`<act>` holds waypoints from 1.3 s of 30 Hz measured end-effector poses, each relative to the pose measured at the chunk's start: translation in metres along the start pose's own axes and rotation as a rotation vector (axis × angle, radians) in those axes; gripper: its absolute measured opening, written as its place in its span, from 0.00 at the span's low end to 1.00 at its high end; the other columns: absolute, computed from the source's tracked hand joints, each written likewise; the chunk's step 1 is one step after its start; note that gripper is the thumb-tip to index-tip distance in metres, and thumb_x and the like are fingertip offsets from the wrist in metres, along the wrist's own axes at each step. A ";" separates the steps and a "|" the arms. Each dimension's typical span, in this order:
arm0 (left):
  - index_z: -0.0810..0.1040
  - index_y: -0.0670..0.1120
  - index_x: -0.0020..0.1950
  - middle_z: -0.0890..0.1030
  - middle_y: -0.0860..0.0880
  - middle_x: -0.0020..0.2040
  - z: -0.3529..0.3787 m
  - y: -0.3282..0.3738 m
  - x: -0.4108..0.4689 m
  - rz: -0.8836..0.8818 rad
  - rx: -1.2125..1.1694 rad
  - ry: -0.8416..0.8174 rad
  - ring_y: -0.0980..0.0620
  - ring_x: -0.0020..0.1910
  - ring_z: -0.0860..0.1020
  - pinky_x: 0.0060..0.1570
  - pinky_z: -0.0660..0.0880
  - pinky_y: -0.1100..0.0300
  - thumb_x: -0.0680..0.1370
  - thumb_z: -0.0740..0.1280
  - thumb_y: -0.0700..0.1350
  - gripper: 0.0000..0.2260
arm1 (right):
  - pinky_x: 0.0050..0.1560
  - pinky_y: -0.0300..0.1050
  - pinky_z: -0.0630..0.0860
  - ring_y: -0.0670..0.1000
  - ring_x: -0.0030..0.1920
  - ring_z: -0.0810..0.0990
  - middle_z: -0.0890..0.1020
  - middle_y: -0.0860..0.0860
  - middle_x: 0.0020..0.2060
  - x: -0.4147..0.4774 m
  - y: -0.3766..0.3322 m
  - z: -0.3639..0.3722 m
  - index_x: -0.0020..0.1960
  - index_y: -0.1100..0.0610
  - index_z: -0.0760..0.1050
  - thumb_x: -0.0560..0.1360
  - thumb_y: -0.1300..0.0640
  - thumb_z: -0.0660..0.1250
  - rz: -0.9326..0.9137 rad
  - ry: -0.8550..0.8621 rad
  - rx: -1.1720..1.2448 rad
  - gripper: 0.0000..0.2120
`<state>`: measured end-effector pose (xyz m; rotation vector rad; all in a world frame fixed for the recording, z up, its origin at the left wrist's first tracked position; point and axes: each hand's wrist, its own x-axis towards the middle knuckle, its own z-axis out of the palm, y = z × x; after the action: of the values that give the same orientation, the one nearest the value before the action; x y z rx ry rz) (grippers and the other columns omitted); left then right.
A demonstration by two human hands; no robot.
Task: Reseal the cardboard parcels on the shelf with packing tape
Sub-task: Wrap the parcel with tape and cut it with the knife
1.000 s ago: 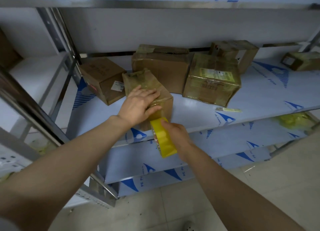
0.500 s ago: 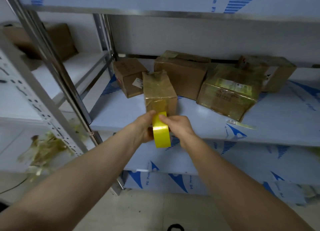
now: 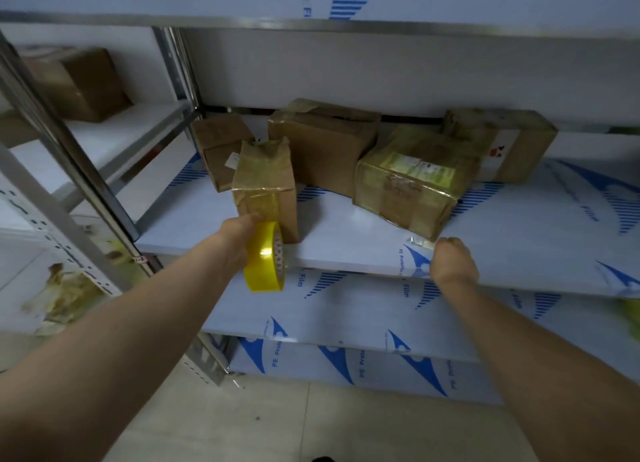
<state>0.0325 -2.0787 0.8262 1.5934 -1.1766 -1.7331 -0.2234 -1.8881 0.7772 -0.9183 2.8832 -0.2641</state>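
A small upright cardboard parcel (image 3: 265, 184) wrapped in yellowish tape stands near the front of the white shelf (image 3: 346, 243). My left hand (image 3: 239, 234) grips a yellow packing tape roll (image 3: 264, 264) just below the parcel's front face, and the tape runs up onto that face. My right hand (image 3: 450, 262) is off to the right at the shelf's front edge, fingers curled over a small shiny strip (image 3: 417, 242) lying there. Behind stand a small brown box (image 3: 220, 149), a larger brown box (image 3: 322, 142), a tape-wrapped box with a label (image 3: 412, 187) and another box (image 3: 502, 142) at the back right.
A slanted metal upright (image 3: 72, 156) borders the shelf on the left. Another cardboard box (image 3: 79, 83) sits on the neighbouring shelf bay. Crumpled tape scraps (image 3: 65, 298) lie on a lower left shelf. Lower shelves with blue-printed film and a tiled floor (image 3: 311, 423) are below.
My left hand left the parcel's top and took the tape roll. My right hand let go of the roll and moved right to the strip on the shelf edge.
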 end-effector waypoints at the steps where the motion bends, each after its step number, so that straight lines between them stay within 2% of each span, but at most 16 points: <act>1: 0.69 0.40 0.68 0.76 0.39 0.61 0.001 0.000 0.000 0.006 0.004 0.012 0.41 0.53 0.76 0.52 0.73 0.47 0.78 0.65 0.46 0.20 | 0.56 0.52 0.74 0.60 0.60 0.75 0.75 0.61 0.58 0.000 0.003 0.000 0.60 0.66 0.72 0.76 0.67 0.62 -0.018 -0.016 -0.062 0.13; 5: 0.70 0.41 0.68 0.76 0.38 0.62 0.001 -0.005 0.006 -0.004 0.022 0.063 0.37 0.59 0.76 0.61 0.71 0.41 0.77 0.67 0.49 0.23 | 0.49 0.45 0.75 0.56 0.57 0.76 0.77 0.56 0.55 -0.001 0.010 0.000 0.60 0.61 0.74 0.76 0.66 0.62 -0.147 -0.017 -0.308 0.13; 8: 0.70 0.40 0.68 0.76 0.38 0.63 0.003 -0.006 0.010 0.002 0.040 0.076 0.37 0.59 0.76 0.62 0.71 0.41 0.77 0.67 0.49 0.23 | 0.50 0.45 0.75 0.56 0.58 0.76 0.77 0.56 0.56 0.006 0.014 -0.004 0.60 0.59 0.74 0.77 0.62 0.63 -0.133 -0.045 -0.305 0.12; 11: 0.70 0.41 0.68 0.76 0.39 0.62 0.003 -0.004 0.010 0.005 0.067 0.083 0.37 0.59 0.76 0.61 0.71 0.42 0.77 0.67 0.48 0.21 | 0.49 0.45 0.73 0.58 0.56 0.77 0.79 0.57 0.56 0.011 0.017 -0.006 0.60 0.58 0.76 0.78 0.58 0.63 -0.051 -0.113 -0.098 0.12; 14: 0.70 0.41 0.67 0.76 0.39 0.61 0.003 -0.001 0.005 -0.002 0.073 0.071 0.38 0.57 0.76 0.59 0.73 0.44 0.78 0.66 0.49 0.20 | 0.47 0.47 0.73 0.61 0.54 0.77 0.77 0.60 0.56 0.004 0.007 -0.006 0.60 0.60 0.76 0.78 0.60 0.61 -0.071 -0.073 0.051 0.13; 18: 0.70 0.44 0.60 0.77 0.40 0.50 0.003 0.000 -0.004 -0.038 0.039 -0.006 0.42 0.43 0.77 0.49 0.72 0.48 0.79 0.65 0.49 0.14 | 0.51 0.52 0.73 0.64 0.54 0.75 0.73 0.63 0.58 -0.008 -0.060 -0.025 0.61 0.65 0.71 0.80 0.61 0.57 -0.283 -0.040 0.326 0.12; 19: 0.70 0.44 0.60 0.77 0.41 0.48 0.003 0.000 -0.007 -0.040 0.038 -0.021 0.43 0.41 0.76 0.48 0.72 0.48 0.79 0.65 0.48 0.13 | 0.49 0.52 0.73 0.64 0.53 0.76 0.74 0.64 0.56 -0.011 -0.082 -0.033 0.60 0.64 0.70 0.80 0.61 0.57 -0.347 -0.052 0.402 0.11; 21: 0.71 0.43 0.62 0.78 0.40 0.51 0.000 0.001 -0.011 -0.047 0.035 -0.037 0.42 0.45 0.77 0.48 0.72 0.48 0.78 0.65 0.48 0.15 | 0.46 0.53 0.73 0.63 0.51 0.77 0.78 0.62 0.53 -0.021 -0.127 -0.048 0.59 0.63 0.69 0.81 0.62 0.56 -0.477 -0.046 0.490 0.09; 23: 0.73 0.43 0.62 0.79 0.39 0.54 -0.002 0.000 -0.014 -0.060 0.039 -0.070 0.41 0.46 0.78 0.48 0.74 0.49 0.78 0.66 0.49 0.15 | 0.49 0.52 0.72 0.62 0.54 0.76 0.78 0.61 0.55 -0.032 -0.171 -0.063 0.62 0.63 0.68 0.81 0.61 0.57 -0.621 0.042 0.484 0.11; 26: 0.77 0.42 0.55 0.81 0.39 0.48 0.002 -0.002 -0.020 -0.092 0.025 -0.137 0.43 0.41 0.79 0.41 0.77 0.53 0.78 0.65 0.48 0.11 | 0.58 0.49 0.69 0.57 0.62 0.72 0.74 0.58 0.62 -0.040 -0.218 -0.071 0.68 0.60 0.65 0.81 0.60 0.58 -0.754 0.186 0.435 0.16; 29: 0.78 0.41 0.59 0.82 0.38 0.53 -0.005 -0.002 -0.016 -0.104 0.006 -0.135 0.43 0.41 0.80 0.39 0.79 0.54 0.78 0.65 0.48 0.14 | 0.61 0.47 0.64 0.56 0.63 0.69 0.74 0.55 0.63 -0.040 -0.253 -0.065 0.66 0.57 0.67 0.79 0.65 0.55 -0.843 0.249 0.235 0.16; 31: 0.78 0.41 0.60 0.82 0.38 0.54 -0.007 -0.002 -0.015 -0.107 0.000 -0.136 0.42 0.43 0.81 0.40 0.79 0.53 0.76 0.67 0.49 0.16 | 0.64 0.50 0.64 0.57 0.64 0.70 0.74 0.55 0.62 -0.035 -0.261 -0.058 0.64 0.57 0.68 0.79 0.66 0.54 -0.864 0.213 0.171 0.15; 33: 0.78 0.41 0.60 0.82 0.38 0.53 -0.008 -0.002 -0.013 -0.105 -0.007 -0.158 0.42 0.44 0.81 0.44 0.80 0.51 0.75 0.69 0.49 0.17 | 0.51 0.52 0.69 0.59 0.58 0.75 0.76 0.56 0.57 -0.032 -0.265 -0.047 0.61 0.57 0.68 0.81 0.64 0.53 -0.847 0.105 0.125 0.10; 34: 0.78 0.41 0.60 0.82 0.38 0.53 -0.008 -0.002 -0.012 -0.109 -0.008 -0.162 0.42 0.45 0.81 0.45 0.79 0.50 0.74 0.70 0.48 0.18 | 0.45 0.50 0.68 0.59 0.56 0.76 0.76 0.57 0.55 -0.031 -0.265 -0.040 0.59 0.57 0.67 0.82 0.62 0.52 -0.841 0.063 0.095 0.09; 37: 0.76 0.40 0.62 0.82 0.38 0.54 -0.009 -0.001 -0.010 -0.103 -0.023 -0.174 0.41 0.47 0.81 0.49 0.79 0.48 0.73 0.72 0.47 0.21 | 0.43 0.47 0.64 0.59 0.55 0.74 0.76 0.58 0.54 -0.030 -0.261 -0.029 0.59 0.58 0.66 0.81 0.64 0.53 -0.851 0.080 0.081 0.09; 39: 0.74 0.39 0.63 0.81 0.39 0.50 -0.009 -0.001 -0.007 -0.074 -0.002 -0.146 0.42 0.45 0.81 0.46 0.79 0.50 0.74 0.72 0.47 0.22 | 0.44 0.46 0.62 0.59 0.54 0.74 0.76 0.58 0.53 -0.029 -0.259 -0.027 0.59 0.58 0.66 0.82 0.64 0.53 -0.875 0.110 0.095 0.09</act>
<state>0.0427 -2.0750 0.8293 1.5490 -1.1960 -1.9260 -0.0577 -2.0753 0.8562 -2.1316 2.3235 -0.5119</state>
